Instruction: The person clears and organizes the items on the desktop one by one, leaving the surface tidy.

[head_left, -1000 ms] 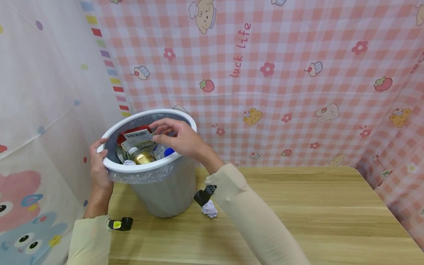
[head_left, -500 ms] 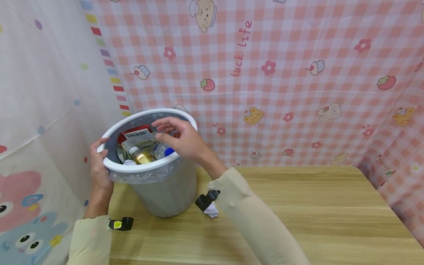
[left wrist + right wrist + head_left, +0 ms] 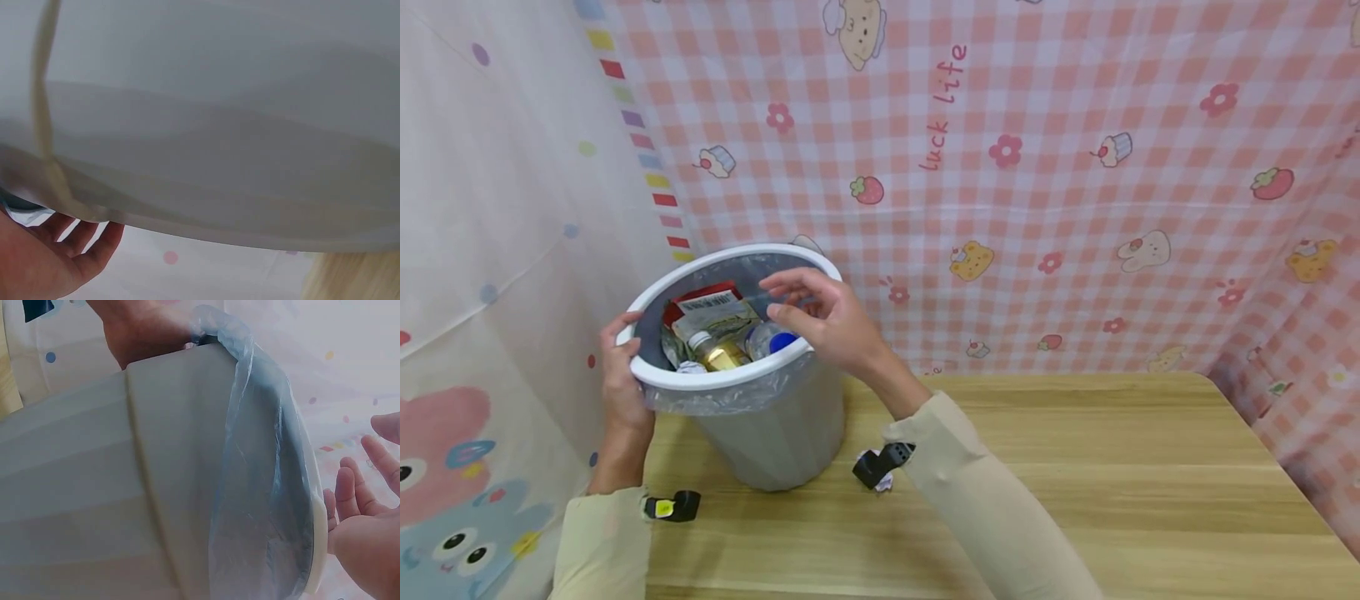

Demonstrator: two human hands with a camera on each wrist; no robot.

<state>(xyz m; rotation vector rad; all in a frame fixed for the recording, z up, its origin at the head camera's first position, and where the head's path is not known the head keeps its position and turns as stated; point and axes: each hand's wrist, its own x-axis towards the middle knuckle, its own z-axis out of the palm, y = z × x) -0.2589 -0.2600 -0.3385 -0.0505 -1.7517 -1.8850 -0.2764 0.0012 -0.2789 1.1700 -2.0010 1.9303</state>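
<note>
Left hand [image 3: 620, 379] grips bin [image 3: 760, 433] rim; right hand [image 3: 827, 321] hovers over it, fingers loose, holding nothing.
Bin stands on desk [image 3: 1075, 483] corner, tilted toward person, likely steadied for access; bottles [image 3: 718, 354] inside.

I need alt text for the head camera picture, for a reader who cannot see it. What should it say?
A person's left hand grips the rim of a grey wastebasket with a clear plastic liner, while the right hand hovers open over its mouth. Inside lie bottles and a red packet. The wastebasket stands on a wooden table, a crumpled paper beside it, pink checked cloth behind.
</note>
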